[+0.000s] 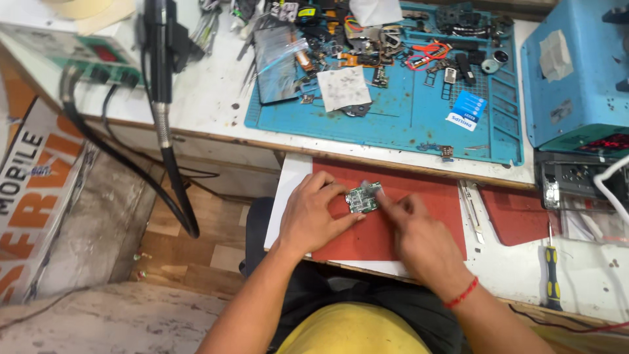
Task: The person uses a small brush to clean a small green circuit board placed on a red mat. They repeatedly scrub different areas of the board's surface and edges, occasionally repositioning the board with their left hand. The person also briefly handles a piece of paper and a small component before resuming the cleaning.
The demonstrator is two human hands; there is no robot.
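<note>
Red mat (pixel 419 203) at bench edge | left hand (pixel 313 216) pinches green circuit board (pixel 362 197) steady | right hand (pixel 413 229) empty, forefinger pressing it flat.

1. A white workbench (pixel 209 98) is seen across the top of the view, with a lower pull-out shelf (pixel 291 177) at its front edge.
2. A blue work mat (pixel 419 111), strewn with small phone parts, is laid on the bench at 12 o'clock.
3. A blue machine (pixel 576 72) is set at 2 o'clock, and a soldering station (pixel 72 56) at 10 o'clock.
4. A red mat (pixel 426 203) is spread on the shelf at centre, and a small green circuit board (pixel 362 197) is lain on it.
5. A yellow-handled screwdriver (pixel 552 272) is placed at 4 o'clock, with a craft knife (pixel 473 210) beside the red mat.
</note>
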